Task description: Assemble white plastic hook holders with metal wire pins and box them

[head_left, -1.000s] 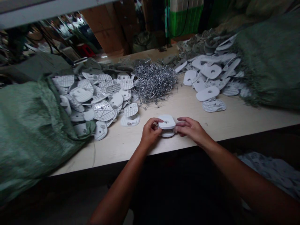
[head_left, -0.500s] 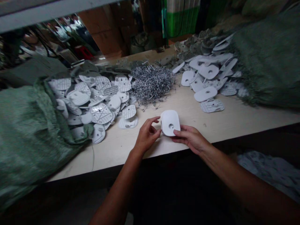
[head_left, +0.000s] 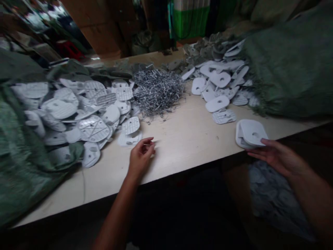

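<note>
My right hand [head_left: 278, 156] grips a white plastic clip [head_left: 253, 133], two rounded plates joined together, at the table's front right edge. Its thumb lies on the upper plate and its fingers are beneath. My left hand [head_left: 142, 152] is over the front of the table with thumb and fingers curled towards each other; whether anything small is between them is too blurred to tell. Beyond it lies a heap of metal springs [head_left: 158, 90]. White ribbed plates [head_left: 93, 128] are piled on the left, and smoother white plates with holes [head_left: 217, 103] on the right.
Green woven sacks stand at the left [head_left: 23, 166] and right [head_left: 291, 66] of the pale table [head_left: 179, 146]. Below the table's edge at the right is a bag of white pieces [head_left: 275, 198]. Cardboard boxes [head_left: 101, 38] and a green crate [head_left: 191, 22] are behind.
My right hand has carried the white clip away to the right, off my left hand. My left hand has moved slightly left, and the view has shifted to the right.
</note>
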### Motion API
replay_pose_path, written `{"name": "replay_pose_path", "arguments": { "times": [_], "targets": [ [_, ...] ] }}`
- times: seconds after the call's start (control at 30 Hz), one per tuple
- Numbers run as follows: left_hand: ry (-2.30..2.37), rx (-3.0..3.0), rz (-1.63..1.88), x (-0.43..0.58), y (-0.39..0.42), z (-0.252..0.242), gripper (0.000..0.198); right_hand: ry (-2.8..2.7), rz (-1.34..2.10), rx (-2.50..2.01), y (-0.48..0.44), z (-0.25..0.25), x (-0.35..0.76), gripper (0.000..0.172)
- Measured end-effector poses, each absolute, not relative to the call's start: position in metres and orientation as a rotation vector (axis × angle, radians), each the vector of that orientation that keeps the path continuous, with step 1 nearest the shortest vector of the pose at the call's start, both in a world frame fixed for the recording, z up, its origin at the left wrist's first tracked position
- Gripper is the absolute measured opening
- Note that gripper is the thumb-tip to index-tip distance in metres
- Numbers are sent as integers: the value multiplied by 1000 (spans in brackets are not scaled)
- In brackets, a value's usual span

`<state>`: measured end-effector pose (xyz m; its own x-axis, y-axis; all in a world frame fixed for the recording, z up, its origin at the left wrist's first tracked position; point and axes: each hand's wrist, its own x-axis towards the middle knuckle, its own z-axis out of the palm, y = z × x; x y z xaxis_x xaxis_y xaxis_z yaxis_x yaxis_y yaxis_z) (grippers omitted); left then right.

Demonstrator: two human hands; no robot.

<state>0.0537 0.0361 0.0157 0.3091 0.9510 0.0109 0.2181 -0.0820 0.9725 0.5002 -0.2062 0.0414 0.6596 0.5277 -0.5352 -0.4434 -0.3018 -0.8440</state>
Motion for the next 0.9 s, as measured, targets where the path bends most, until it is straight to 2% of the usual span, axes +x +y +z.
{"name": "replay_pose_path", "arguments": {
  "times": [0.2, 0.4, 0.57, 0.7, 0.8, 0.9],
  "targets": [
    [1253, 1585, 832, 53, 37, 18, 49, 169, 615, -1568, -299, 47, 557, 24],
    [1301, 1598, 796, 57, 33, 24, 52, 420, 332, -1646, -377, 30, 580, 27],
    [1325, 1579, 810, 61, 30, 29, 52, 484, 599, -1900, -394, 8, 576, 45],
    [1344, 1602, 808, 61, 30, 29, 51, 465, 644, -2088, -386, 1, 583, 35],
    [1348, 1608, 801, 61, 30, 28, 51, 397, 640, -2105, -377, 4, 596, 35],
    [1369, 1627, 801, 61, 30, 27, 51, 350, 601, -2109, -370, 11, 609, 27]
  ]
}}
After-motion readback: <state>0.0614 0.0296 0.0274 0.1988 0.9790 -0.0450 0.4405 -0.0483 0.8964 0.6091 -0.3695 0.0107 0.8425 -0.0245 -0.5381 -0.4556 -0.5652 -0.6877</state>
